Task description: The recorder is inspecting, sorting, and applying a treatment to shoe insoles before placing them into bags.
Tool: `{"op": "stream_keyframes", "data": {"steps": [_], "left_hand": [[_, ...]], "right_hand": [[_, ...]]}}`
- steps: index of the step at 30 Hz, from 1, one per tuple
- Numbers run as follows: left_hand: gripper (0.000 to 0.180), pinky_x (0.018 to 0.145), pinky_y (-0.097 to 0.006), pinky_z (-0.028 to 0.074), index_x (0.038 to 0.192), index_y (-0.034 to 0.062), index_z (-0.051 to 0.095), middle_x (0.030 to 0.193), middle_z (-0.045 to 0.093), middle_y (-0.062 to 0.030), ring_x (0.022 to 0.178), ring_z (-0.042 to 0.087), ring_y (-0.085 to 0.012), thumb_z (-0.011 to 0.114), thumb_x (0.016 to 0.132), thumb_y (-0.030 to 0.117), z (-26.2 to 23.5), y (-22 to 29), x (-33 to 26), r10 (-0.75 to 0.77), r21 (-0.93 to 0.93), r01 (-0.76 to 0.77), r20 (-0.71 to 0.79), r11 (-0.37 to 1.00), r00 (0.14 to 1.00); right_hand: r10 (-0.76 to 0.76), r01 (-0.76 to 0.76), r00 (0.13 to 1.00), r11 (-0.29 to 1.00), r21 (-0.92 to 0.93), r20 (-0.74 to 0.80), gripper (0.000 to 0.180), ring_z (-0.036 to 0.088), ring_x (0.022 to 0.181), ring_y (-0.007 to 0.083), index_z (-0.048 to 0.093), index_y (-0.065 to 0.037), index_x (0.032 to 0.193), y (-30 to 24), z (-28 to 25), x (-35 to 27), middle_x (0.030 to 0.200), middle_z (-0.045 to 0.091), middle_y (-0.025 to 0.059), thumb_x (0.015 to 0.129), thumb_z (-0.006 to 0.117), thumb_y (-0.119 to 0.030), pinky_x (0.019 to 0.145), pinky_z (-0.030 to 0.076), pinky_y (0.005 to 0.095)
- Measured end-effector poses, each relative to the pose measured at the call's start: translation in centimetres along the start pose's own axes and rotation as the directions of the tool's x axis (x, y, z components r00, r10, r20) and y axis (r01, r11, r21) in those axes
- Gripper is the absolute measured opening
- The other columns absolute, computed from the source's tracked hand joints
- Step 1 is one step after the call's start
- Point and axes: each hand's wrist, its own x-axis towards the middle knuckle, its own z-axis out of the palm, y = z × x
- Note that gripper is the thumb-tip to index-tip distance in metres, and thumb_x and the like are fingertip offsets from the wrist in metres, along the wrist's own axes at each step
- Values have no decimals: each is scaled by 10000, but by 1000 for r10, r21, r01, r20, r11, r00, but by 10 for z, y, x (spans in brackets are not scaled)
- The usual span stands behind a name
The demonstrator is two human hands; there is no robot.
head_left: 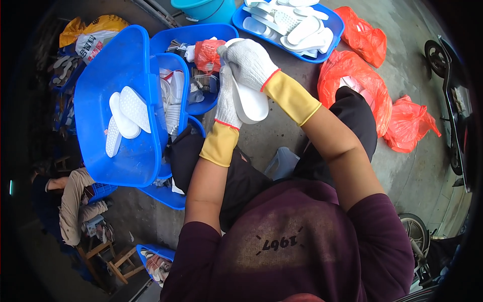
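Note:
A white shoe sole (253,104) is held in front of me between both hands, its rounded end pointing down toward my lap. My left hand (229,100), in a white knit glove with a red edge, is closed along the sole's left side. Gloved the same way, my right hand (250,63) is closed over its upper part, with the fingers partly hidden. Yellow cuffs cover both wrists. Left of my hands, a tilted blue tub (90,100) holds several loose white soles (127,120). Another blue tub (336,22), ahead to the right, is heaped with white soles (305,31).
Further blue tubs (214,31) with shoe parts stand ahead and left. Red plastic bags (352,75) lie on the concrete floor (420,136) at right. A turquoise bucket (209,11) is at the far edge. At left sits another person (75,201) near a wooden stool (123,264).

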Motion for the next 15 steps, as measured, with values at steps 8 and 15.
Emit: {"op": "stream_keyframes", "data": {"steps": [8,15], "left_hand": [[901,964,-548,577,1467,21,467,1269,653,-219,1098,685,-399,572,938,744,-41,28,2,53,-167,-25,164,986,985],[921,864,-525,613,1412,29,505,1158,677,-169,984,712,-350,694,866,746,53,74,-11,278,96,-280,33,955,960]], "right_hand": [[-53,-2,982,957,289,180,113,638,750,444,669,-46,757,-75,-17,-71,751,647,203,681,620,23,676,506,498],[-30,-39,972,957,287,232,211,645,763,444,711,-31,800,-40,-86,-97,769,665,214,700,571,90,686,524,487]]}}
